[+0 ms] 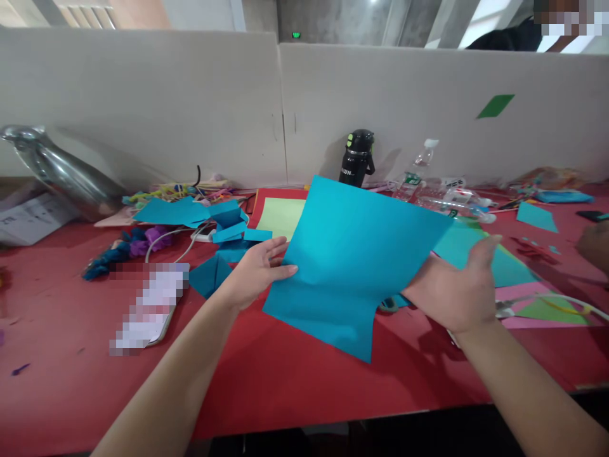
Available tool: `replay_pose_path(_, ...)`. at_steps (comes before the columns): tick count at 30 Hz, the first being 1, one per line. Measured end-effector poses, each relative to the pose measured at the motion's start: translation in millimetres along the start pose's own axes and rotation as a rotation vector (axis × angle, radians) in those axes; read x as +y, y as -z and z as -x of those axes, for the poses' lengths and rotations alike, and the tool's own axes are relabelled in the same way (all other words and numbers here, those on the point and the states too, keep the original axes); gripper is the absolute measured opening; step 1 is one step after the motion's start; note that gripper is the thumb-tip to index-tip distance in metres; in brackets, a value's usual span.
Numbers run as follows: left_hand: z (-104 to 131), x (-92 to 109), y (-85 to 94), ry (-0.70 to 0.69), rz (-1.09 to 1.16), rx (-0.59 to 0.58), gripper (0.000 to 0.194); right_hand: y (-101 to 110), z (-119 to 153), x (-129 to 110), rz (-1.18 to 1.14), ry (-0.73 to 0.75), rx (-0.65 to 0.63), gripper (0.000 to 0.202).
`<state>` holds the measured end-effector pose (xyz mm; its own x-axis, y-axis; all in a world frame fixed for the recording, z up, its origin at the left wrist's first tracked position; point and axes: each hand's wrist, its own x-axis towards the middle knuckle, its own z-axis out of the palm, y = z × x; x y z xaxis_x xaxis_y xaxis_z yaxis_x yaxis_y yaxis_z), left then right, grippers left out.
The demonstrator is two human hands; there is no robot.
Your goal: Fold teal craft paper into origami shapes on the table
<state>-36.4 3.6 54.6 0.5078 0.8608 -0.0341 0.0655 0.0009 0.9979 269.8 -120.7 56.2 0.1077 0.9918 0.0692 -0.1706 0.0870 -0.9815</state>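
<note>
A sheet of blue paper [352,254] is raised above the red table, tilted, with its lower part bent. At its left edge is my left hand [254,270], the thumb lying over the front of the sheet and the fingers beside and partly behind the edge. My right hand [457,289] is at the right edge, its thumb stretched away from the paper and its fingers hidden behind the sheet. Folded blue paper pieces [228,219] lie beyond my left hand. Part of a scissors handle [387,306] shows below the sheet.
A phone [152,304] lies on the red table [285,387] at left, near a metal jug [71,171]. Behind stand a black bottle [356,155] and a clear plastic bottle [419,168]. Coloured papers [511,263] lie at right, near another person's hand [594,244].
</note>
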Motion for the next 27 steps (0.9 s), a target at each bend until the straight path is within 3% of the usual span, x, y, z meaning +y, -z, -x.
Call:
replay_pose_path(2,-2,-1,-0.3,0.014,0.019,-0.011,0.077,1,0,-1,-0.105,-0.048,-0.074,0.11)
replay_pose_path(4,-3,-1,-2.6,0.017,0.048,-0.043,0.072,2,-2,2,-0.059,-0.124,-0.074,0.08)
replay_pose_path(6,-4,-1,-5.7,0.008,0.041,-0.049,0.065,2,-4,11,0.019,-0.205,-0.001,0.046)
replay_pose_path(8,-5,-3,-7.9,-0.006,-0.018,-0.001,0.057,2,-7,22,0.052,-0.223,0.105,0.033)
replay_pose_path(10,-5,-4,-8.3,0.015,-0.067,0.016,0.053,2,-11,30,0.042,-0.17,0.21,0.032)
replay_pose_path(15,-5,-3,-5.6,0.13,0.008,-0.158,0.056,3,-15,31,-0.065,-0.001,0.363,0.028)
replay_pose_path(18,-5,0,-4.2,0.099,-0.032,-0.082,0.05,2,-15,28,-0.144,0.04,0.389,0.023)
replay_pose_path(21,-5,2,-1.7,0.077,-0.122,0.04,0.042,5,-17,31,-0.154,-0.015,0.44,0.022)
replay_pose_path(24,-6,-1,2.9,0.102,-0.193,0.022,0.041,14,-20,40,-0.029,-0.133,0.434,0.031)
replay_pose_path(27,-8,-8,7.2,0.167,-0.265,-0.095,0.048,27,-23,48,0.333,-0.116,0.431,0.04)
